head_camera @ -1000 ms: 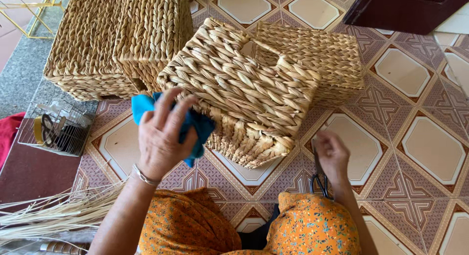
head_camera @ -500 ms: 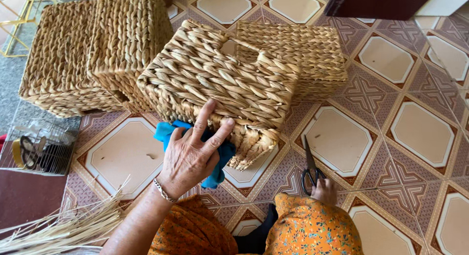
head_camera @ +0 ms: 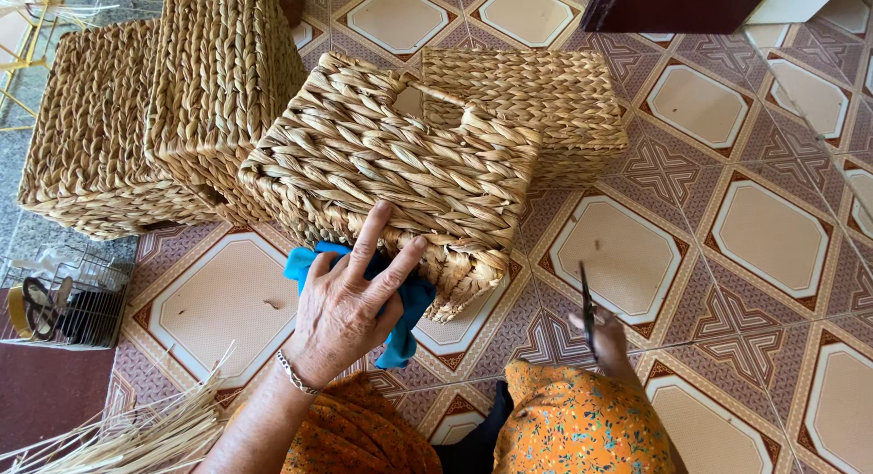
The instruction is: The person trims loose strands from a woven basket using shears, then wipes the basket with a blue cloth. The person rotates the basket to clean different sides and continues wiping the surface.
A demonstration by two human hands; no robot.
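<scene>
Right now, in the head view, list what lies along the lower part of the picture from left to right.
Wire rack → dry straw bundle → left hand pressing a blue cloth against the woven basket → scissors held in the right hand.
</scene>
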